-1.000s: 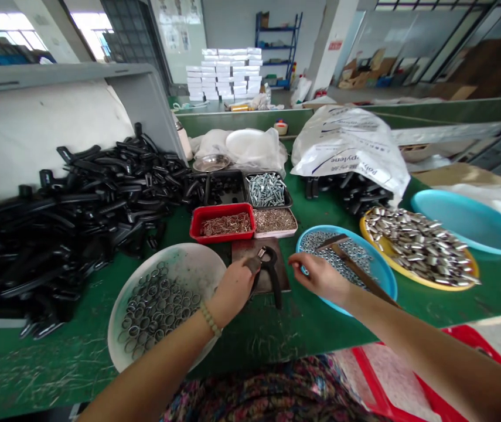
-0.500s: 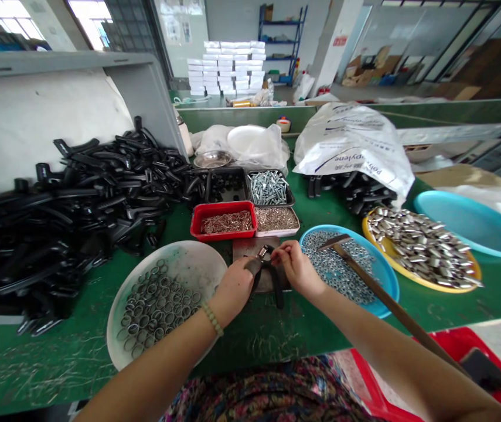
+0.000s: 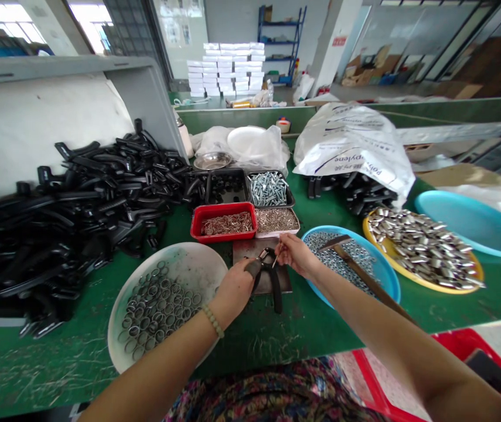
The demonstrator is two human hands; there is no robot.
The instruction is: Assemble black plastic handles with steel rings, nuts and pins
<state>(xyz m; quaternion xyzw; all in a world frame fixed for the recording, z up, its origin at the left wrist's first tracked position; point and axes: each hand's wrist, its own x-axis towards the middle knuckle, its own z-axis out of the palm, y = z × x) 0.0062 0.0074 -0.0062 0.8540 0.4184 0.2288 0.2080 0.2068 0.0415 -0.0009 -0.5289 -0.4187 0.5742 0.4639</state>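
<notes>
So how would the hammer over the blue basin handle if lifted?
The hammer is probably head-heavy: metal-looking head, slim wooden handle. The handle looks straight and likely stays stiff. It overhangs the blue basin, so bumping it may swing it.

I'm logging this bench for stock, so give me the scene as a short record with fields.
Left hand: holds black part
Right hand: pinches thin piece close to that part
Beneath the part: metal plate
White bowl: rings
Near blue bowl: small metal bits; hammer lying across
Red tray: copper-coloured pins
Yellow tray: shiny metal pieces
</notes>
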